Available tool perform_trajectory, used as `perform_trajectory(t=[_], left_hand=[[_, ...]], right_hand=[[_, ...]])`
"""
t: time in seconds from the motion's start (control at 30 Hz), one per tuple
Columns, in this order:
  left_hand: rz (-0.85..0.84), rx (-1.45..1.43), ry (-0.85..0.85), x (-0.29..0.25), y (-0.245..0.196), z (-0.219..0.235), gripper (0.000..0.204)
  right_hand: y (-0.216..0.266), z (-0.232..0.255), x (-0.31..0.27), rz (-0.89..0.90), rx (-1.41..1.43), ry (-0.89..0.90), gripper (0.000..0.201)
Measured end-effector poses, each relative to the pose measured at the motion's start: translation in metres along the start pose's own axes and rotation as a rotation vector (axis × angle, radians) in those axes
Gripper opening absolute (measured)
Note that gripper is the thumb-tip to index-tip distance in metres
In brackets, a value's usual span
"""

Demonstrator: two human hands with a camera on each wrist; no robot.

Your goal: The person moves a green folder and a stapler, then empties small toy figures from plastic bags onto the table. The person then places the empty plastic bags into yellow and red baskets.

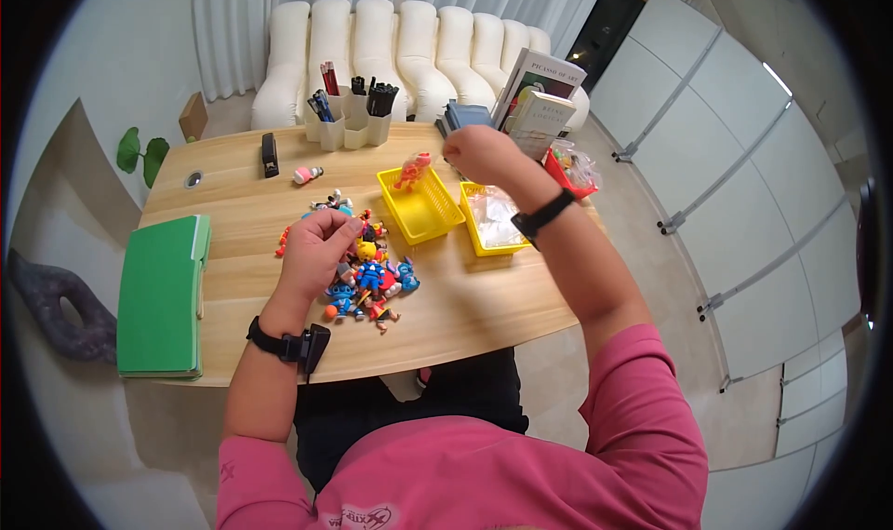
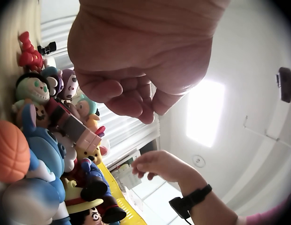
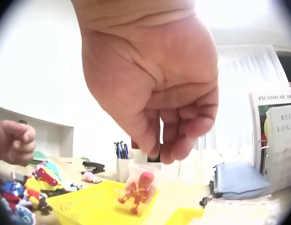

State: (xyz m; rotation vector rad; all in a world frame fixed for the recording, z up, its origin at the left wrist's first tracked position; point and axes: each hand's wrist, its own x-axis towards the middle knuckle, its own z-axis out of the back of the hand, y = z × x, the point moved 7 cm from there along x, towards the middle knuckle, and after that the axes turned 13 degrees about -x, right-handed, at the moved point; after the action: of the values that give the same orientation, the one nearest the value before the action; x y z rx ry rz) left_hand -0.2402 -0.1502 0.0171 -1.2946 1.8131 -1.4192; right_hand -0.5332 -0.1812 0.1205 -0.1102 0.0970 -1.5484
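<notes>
My left hand (image 1: pixel 321 246) hovers over a heap of small toy figures (image 1: pixel 369 277), its fingers loosely curled with nothing visible between them. A blue figure with an orange basketball (image 2: pixel 10 151) lies in that heap, close to the hand in the left wrist view. My right hand (image 1: pixel 488 155) is raised above the far side of the yellow baskets, fingers bent down and holding nothing. Below it, in the right wrist view, a red figure in a clear bag (image 3: pixel 138 191) leans at the end of the left yellow basket (image 3: pixel 84 206).
A second yellow basket (image 1: pixel 477 235) holds clear plastic bags (image 1: pixel 495 215). Pen holders (image 1: pixel 356 134), a stapler (image 1: pixel 270 155) and a pink figure (image 1: pixel 307 174) sit toward the back. Green folders (image 1: pixel 160 293) lie left; books (image 1: pixel 539 102) and a red container (image 1: pixel 565 178) stand right.
</notes>
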Motion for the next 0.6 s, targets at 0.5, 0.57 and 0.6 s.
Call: perform_trajectory(t=[0.5, 0.57, 0.6], left_hand=[[-0.185, -0.053, 0.019, -0.010, -0.022, -0.012, 0.009], [-0.179, 0.017, 0.061, -0.015, -0.033, -0.011, 0.009], [-0.298, 0.067, 0.136, -0.020, -0.046, -0.019, 0.010]], right_hand=[[0.080, 0.009, -0.032, 0.120, 0.427, -0.236, 0.035], [0.095, 0.011, -0.058, 0.189, 0.595, -0.274, 0.031], [0.102, 0.008, -0.070, 0.183, 0.658, -0.241, 0.029]])
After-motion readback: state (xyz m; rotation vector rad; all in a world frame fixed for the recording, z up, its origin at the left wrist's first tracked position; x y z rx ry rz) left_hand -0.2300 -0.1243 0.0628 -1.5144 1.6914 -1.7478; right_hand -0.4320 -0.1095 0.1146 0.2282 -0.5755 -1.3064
